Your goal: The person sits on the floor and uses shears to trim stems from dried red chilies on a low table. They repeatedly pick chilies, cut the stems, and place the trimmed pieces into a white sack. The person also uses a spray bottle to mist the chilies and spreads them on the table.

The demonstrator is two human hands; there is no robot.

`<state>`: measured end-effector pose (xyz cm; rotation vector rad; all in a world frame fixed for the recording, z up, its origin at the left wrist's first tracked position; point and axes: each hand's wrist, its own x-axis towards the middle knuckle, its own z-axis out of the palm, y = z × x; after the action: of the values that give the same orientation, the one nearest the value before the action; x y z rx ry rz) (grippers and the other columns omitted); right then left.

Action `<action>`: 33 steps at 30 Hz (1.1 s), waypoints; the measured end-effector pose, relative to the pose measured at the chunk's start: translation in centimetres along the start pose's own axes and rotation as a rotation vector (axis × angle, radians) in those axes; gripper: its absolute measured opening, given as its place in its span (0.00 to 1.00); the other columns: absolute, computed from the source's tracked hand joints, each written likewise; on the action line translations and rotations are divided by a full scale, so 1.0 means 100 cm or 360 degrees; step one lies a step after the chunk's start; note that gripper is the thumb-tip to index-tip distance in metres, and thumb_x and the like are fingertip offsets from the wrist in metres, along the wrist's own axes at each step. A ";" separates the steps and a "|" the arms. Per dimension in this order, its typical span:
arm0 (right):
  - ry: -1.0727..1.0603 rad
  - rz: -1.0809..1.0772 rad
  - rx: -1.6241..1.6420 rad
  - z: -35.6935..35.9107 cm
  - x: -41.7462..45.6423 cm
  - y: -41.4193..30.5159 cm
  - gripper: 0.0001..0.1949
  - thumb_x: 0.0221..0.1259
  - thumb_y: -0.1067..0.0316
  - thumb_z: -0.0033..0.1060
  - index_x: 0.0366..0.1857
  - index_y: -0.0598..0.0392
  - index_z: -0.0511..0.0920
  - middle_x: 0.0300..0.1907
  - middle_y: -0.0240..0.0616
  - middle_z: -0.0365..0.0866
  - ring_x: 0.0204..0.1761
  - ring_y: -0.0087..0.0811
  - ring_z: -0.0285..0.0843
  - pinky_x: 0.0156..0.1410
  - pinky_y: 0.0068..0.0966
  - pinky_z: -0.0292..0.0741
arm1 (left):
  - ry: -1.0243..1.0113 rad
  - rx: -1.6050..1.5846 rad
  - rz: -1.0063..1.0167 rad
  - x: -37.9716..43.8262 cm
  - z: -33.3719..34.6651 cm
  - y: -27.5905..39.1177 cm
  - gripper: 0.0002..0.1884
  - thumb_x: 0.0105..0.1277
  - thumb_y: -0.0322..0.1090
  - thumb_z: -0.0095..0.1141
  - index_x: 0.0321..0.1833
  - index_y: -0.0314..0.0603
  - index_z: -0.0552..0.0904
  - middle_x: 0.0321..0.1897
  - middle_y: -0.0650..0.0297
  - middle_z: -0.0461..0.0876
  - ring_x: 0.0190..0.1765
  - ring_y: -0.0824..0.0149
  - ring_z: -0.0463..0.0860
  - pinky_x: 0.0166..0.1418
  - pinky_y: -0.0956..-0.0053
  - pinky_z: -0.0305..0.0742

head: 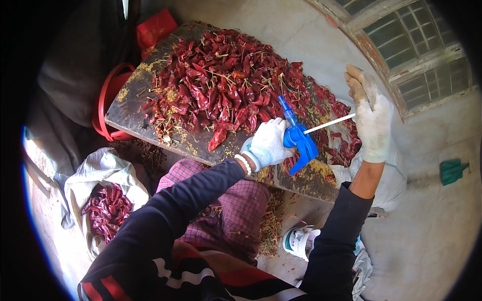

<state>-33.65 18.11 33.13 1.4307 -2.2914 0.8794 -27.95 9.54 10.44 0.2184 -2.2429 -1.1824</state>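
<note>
My left hand, in a white knit glove with a white bead bracelet at the wrist, grips a blue plastic trigger spray head. Its nozzle points up toward a heap of dried red chili peppers on a dark tabletop. From the spray head a thin white tube runs to the edge of my right hand. That hand is raised in a white glove with soiled fingertips, its fingers extended; whether the tube's end touches the palm is hidden.
A white woven sack of dried chilies stands at lower left, near a red plastic bucket. Stems lie on the floor beside my knees. A white pail is below the table. Another white sack, a wall and a barred window are right.
</note>
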 end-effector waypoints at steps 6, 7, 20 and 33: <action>0.0131 -0.0031 -0.0010 0.015 -0.002 0.004 0.14 0.75 0.65 0.54 0.56 0.60 0.81 0.48 0.46 0.87 0.49 0.30 0.85 0.55 0.24 0.78 | 0.0009 0.0011 -0.0018 0.001 0.002 -0.003 0.31 0.48 0.48 0.71 0.51 0.35 0.80 0.43 0.51 0.80 0.49 0.48 0.81 0.56 0.57 0.75; 0.0095 -0.0008 -0.0040 0.015 -0.003 0.005 0.16 0.77 0.62 0.52 0.58 0.60 0.80 0.50 0.44 0.86 0.52 0.28 0.84 0.57 0.23 0.77 | 0.0005 0.0016 -0.0017 0.001 0.003 -0.003 0.31 0.48 0.48 0.71 0.51 0.35 0.80 0.43 0.51 0.80 0.49 0.48 0.81 0.56 0.57 0.75; 0.0240 0.0015 -0.0227 0.034 -0.012 0.009 0.13 0.68 0.71 0.56 0.53 0.56 0.83 0.48 0.48 0.87 0.49 0.41 0.88 0.54 0.29 0.80 | 0.0004 0.0025 0.0013 0.003 0.004 -0.006 0.30 0.46 0.48 0.71 0.50 0.36 0.80 0.42 0.51 0.80 0.49 0.49 0.81 0.54 0.58 0.76; 0.0304 -0.0070 -0.0216 0.053 -0.022 0.018 0.10 0.69 0.68 0.57 0.49 0.54 0.85 0.44 0.44 0.89 0.47 0.40 0.89 0.51 0.29 0.81 | -0.0026 0.0027 0.0027 0.004 0.003 -0.008 0.30 0.46 0.48 0.71 0.50 0.37 0.80 0.43 0.51 0.80 0.49 0.50 0.81 0.54 0.58 0.75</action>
<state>-33.89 16.79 27.24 1.2765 -2.1272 0.7946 -28.55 9.16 9.83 0.1966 -2.2654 -1.1603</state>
